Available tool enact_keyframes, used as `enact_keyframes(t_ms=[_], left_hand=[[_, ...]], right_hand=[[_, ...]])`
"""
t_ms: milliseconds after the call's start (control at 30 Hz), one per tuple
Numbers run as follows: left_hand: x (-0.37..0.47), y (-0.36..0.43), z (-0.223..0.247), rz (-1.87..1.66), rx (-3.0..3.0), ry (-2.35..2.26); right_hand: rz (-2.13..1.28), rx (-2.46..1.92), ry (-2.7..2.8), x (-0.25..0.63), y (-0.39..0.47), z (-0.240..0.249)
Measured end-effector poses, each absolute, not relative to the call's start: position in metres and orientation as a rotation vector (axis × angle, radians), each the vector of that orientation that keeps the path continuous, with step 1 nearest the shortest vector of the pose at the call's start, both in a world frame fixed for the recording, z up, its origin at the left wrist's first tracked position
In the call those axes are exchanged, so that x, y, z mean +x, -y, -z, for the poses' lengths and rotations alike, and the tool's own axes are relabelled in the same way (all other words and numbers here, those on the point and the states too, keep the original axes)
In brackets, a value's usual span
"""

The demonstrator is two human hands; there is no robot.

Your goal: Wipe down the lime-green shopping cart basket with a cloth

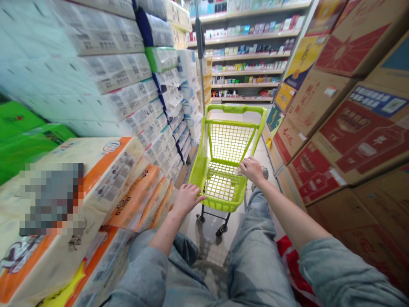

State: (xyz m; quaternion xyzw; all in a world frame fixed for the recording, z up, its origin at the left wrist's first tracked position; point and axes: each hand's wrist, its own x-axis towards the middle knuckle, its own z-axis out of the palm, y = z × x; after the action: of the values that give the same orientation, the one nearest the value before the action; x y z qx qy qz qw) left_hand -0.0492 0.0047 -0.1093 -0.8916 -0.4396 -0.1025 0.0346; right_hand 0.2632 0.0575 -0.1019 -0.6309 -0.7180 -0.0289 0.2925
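A lime-green plastic shopping cart with a grid basket stands in front of me on dark legs with casters. Its basket holds nothing that I can see. My left hand is closed over the near left corner of the basket rim, thumb lying along the edge. Curled fingers of my right hand grip the right side rim. Something small and pale shows by those fingertips, too small to name.
Stacked tissue packs wall the left side; nearer are orange-and-cream packs. Cardboard cartons line the right. Shelves of small goods close off the far end. A thin pole rises beside the cart, and a red item lies near my right leg.
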Motion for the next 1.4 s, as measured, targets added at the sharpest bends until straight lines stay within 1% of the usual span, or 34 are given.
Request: enact_keyframes(t_ms=[100,233,367,467,633,733,900,1067,1133,1267,1400], left_hand=[[-0.049,0.002,0.11,0.309,-2.718,1.383],[-0.048,0.009,0.111,0.303,-2.675,1.398],[-0.042,0.016,0.112,0.333,-2.641,1.409],[-0.037,0.021,0.113,0.358,-2.624,1.434],[-0.027,0.029,0.113,0.391,-2.632,1.458],[-0.02,0.032,0.111,0.406,-2.659,1.43],[-0.008,0.028,0.107,0.399,-2.781,1.372],[0.001,0.023,0.107,0.31,-2.826,1.408],[0.003,0.024,0.108,0.312,-2.812,1.422],[-0.001,0.026,0.107,0.326,-2.805,1.425],[-0.013,0.025,0.103,0.361,-2.846,1.339]], right_hand=[[0.02,-1.601,1.794,0.246,-0.038,0.109],[-0.065,-1.529,1.691,0.216,0.01,0.122],[-0.065,-1.522,1.655,0.188,0.061,0.133],[-0.019,-1.499,1.701,0.185,0.079,0.137],[0.011,-1.369,1.971,0.216,0.064,0.138],[0.076,-1.394,2.029,0.234,0.05,0.136],[0.238,-1.616,1.937,0.236,0.04,0.137],[0.297,-1.876,1.593,0.194,0.047,0.144],[0.242,-1.838,1.538,0.168,0.053,0.148],[0.081,-1.633,1.611,0.131,0.062,0.155],[0.02,-1.446,1.814,0.144,0.065,0.163]])
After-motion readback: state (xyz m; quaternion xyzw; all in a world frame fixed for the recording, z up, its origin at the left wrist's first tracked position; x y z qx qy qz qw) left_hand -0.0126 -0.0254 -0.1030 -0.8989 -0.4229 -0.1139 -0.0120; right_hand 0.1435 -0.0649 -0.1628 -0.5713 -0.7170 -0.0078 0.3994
